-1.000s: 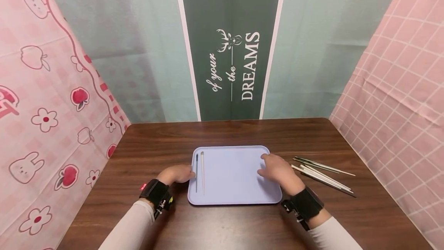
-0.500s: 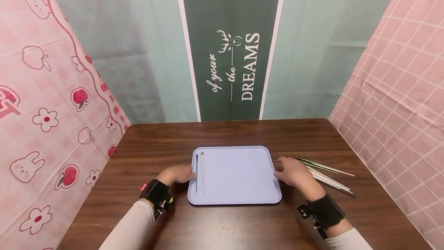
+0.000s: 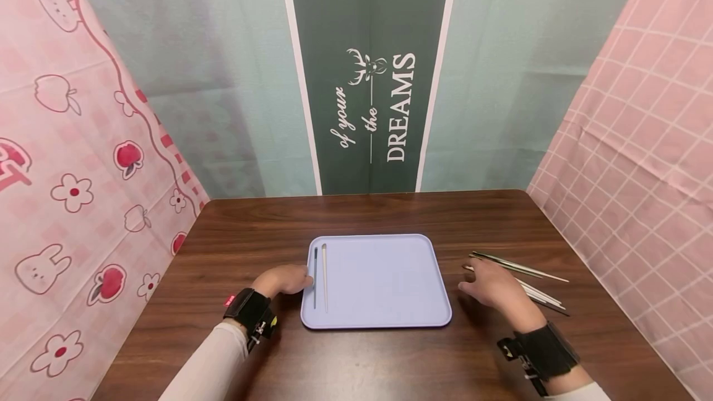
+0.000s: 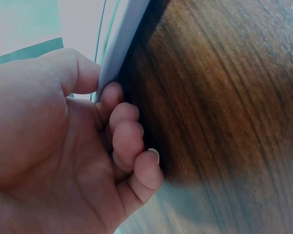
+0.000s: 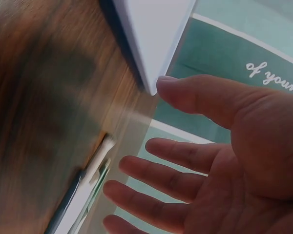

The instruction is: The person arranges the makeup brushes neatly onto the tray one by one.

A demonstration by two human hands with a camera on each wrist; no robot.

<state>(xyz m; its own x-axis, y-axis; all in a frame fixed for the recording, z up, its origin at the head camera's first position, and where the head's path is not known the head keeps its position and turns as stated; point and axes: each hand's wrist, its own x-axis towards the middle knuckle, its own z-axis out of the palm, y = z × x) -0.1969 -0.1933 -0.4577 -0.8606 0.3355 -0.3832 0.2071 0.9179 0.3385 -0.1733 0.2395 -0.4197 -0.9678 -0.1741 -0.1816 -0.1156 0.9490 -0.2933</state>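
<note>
At the left edge of the tray (image 3: 387,283), the left hand (image 3: 286,278) grips the rim between thumb and curled fingers. Just inside that edge of the tray, a dark brush (image 3: 315,277) and a pale brush (image 3: 325,277) lie side by side, slightly apart. Right of the tray, the right hand (image 3: 489,283), released with fingers spread, is over several loose brushes (image 3: 544,296) on the table (image 3: 367,357); whether it touches them, I cannot tell.
</note>
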